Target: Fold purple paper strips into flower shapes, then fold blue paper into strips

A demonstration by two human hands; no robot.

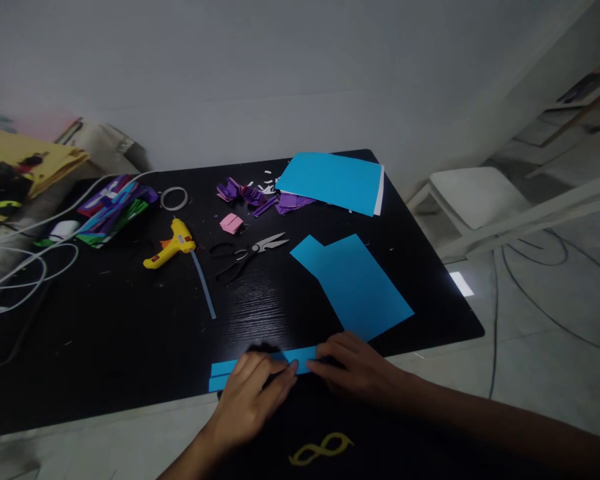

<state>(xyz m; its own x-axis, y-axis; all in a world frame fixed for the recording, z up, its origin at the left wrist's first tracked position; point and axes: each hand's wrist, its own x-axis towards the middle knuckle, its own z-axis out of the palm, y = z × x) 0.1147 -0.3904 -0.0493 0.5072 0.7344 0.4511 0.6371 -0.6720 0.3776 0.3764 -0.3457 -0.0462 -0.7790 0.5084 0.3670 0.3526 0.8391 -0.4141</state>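
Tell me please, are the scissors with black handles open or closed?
Partly open: the scissors have their blade tips apart and their handles spread.

The blue paper strip [300,357] under my two hands is long, narrow and matte, the same bright blue all along what I can see. It lies lengthwise along the near edge of the black table [130,347], right in front of me, rising slightly toward the right. At its left end a thin dark line parts it lengthwise into two bands, one behind the other; I can't tell whether that is a fold or a gap. My left hand [250,400] covers part of it left of the middle, my right hand [355,367] hides its right end, and a short stretch shows between my fingertips.
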